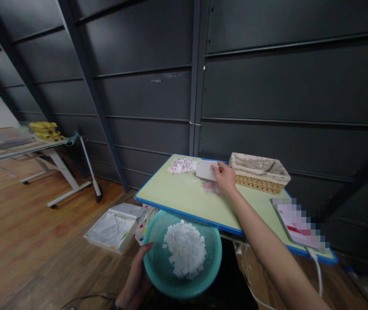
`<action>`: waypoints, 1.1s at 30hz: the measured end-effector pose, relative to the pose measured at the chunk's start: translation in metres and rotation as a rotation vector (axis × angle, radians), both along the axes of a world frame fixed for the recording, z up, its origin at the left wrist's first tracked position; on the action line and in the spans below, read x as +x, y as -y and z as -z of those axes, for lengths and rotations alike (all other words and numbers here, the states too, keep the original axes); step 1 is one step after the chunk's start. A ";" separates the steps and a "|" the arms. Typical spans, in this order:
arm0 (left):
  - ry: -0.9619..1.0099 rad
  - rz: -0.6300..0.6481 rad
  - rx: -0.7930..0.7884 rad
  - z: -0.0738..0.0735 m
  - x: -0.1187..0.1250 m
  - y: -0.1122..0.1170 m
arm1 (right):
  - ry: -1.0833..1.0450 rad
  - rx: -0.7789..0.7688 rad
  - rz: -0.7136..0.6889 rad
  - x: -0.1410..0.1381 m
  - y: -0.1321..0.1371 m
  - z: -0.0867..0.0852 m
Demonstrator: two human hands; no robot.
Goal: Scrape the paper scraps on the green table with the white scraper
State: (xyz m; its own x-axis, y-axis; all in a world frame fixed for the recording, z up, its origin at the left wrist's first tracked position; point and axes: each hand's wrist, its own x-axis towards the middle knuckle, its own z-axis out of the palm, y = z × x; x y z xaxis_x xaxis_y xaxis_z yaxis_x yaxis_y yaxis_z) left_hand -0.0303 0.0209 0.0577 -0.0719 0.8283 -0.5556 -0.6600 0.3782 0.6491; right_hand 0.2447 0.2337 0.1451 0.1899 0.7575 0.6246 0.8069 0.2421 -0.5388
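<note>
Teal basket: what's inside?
A heap of small, flat white pieces lies inside the teal basket, with bare wall showing around it. The heap covers the middle of the bottom; anything beneath its top layer can't be seen.

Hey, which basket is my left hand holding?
The round teal basket, gripped at its rim by your left hand; the wicker basket stands on the table.

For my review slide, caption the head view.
Left hand holds a teal basket of white scraps; right hand grips a pale card.
</note>
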 end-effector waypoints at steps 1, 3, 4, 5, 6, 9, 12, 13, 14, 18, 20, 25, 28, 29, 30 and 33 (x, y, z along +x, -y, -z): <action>0.002 0.002 0.003 0.001 0.000 0.000 | -0.003 0.014 0.029 0.001 0.000 0.000; 0.005 0.007 0.018 0.002 -0.001 0.001 | 0.008 0.014 0.075 0.003 0.000 -0.001; 0.006 0.010 0.026 0.002 -0.001 0.001 | 0.017 0.004 0.083 0.004 -0.001 0.000; 0.006 0.011 0.031 0.002 -0.002 0.001 | 0.025 -0.011 0.079 0.004 -0.001 0.000; 0.003 0.007 0.033 0.002 -0.002 0.002 | 0.027 -0.025 0.064 0.003 -0.001 0.001; -0.006 -0.013 0.022 -0.001 0.000 0.002 | -0.001 -0.038 -0.002 0.001 -0.004 0.004; -0.013 -0.021 0.008 -0.006 0.002 0.002 | -0.029 -0.015 -0.021 0.001 -0.006 0.006; -0.016 -0.021 0.004 -0.007 0.003 0.002 | -0.028 -0.008 -0.018 0.001 -0.007 0.007; -0.017 -0.020 0.003 -0.008 0.003 0.002 | -0.022 -0.004 -0.017 0.001 -0.007 0.007; 0.011 -0.004 0.015 -0.004 0.002 0.002 | -0.004 -0.014 -0.067 0.000 -0.009 0.010; 0.028 -0.014 0.027 -0.001 0.000 0.001 | -0.016 -0.011 -0.101 0.000 -0.009 0.010; 0.042 -0.016 0.029 0.000 -0.001 0.000 | -0.011 0.020 -0.048 -0.002 -0.006 0.007; 0.033 -0.018 0.023 -0.001 -0.001 0.000 | 0.056 0.001 -0.085 -0.006 -0.004 0.005; 0.033 -0.016 0.023 0.000 -0.001 0.000 | 0.074 -0.006 -0.109 -0.007 -0.003 0.005; 0.036 -0.012 0.023 0.001 -0.001 0.000 | 0.086 -0.007 -0.132 -0.009 -0.003 0.005; 0.054 0.003 0.009 0.002 -0.001 0.001 | 0.106 0.016 -0.169 -0.012 -0.002 0.005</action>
State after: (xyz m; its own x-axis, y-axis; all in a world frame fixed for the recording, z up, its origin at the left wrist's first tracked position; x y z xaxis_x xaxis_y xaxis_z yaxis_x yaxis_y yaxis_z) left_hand -0.0316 0.0201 0.0559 -0.0389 0.8334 -0.5512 -0.6932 0.3748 0.6156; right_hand 0.2329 0.2360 0.1402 -0.0066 0.7628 0.6466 0.8057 0.3870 -0.4483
